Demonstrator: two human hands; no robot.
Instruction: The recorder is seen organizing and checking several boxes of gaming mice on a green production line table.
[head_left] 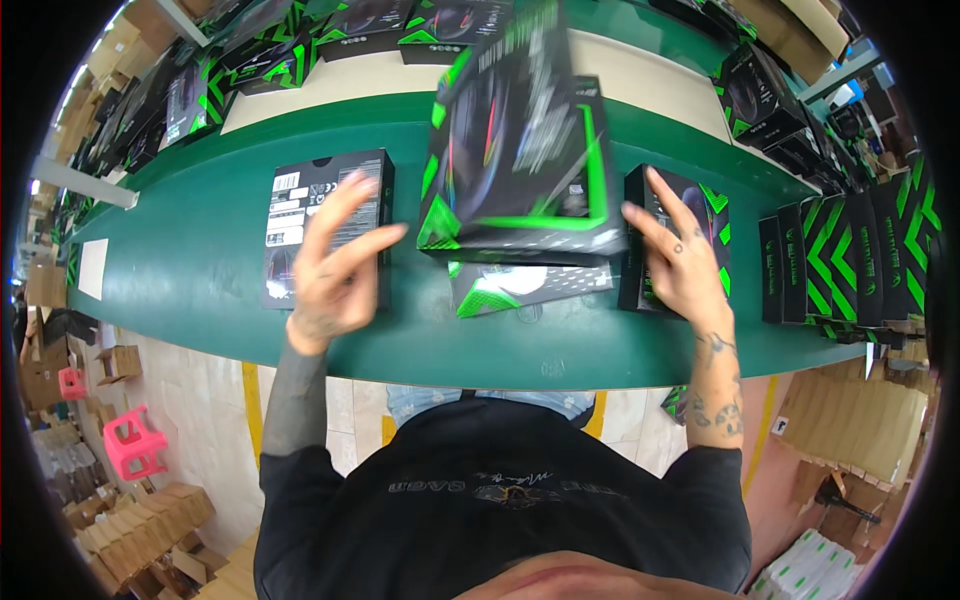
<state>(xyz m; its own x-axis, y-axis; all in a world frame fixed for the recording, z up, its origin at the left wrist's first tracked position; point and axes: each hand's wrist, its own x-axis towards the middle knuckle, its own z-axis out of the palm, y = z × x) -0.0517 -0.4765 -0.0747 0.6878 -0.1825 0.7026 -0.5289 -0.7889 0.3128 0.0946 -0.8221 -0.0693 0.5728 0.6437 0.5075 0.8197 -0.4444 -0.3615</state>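
Between my hands a black and green mouse box (500, 160) stands tilted and blurred, with no fingers wrapped round it. Partly hidden beneath it is another box (535, 288), lying on the green table. My left hand (340, 265), smeared a little by motion, has its fingers spread over a black box (285, 240) whose back panel with white labels faces up. On the other side my right hand (680, 245) is open, its fingers stretched out. One fingertip is close to the middle box's right edge, and the hand overlaps a further black and green box (712, 215).
The green table (420, 345) curves across in front of me. Several boxes stand in a row at the right (840, 255); more boxes (360, 25) line the shelf behind. On the floor are a pink stool (135, 443) and cardboard stacks (150, 530).
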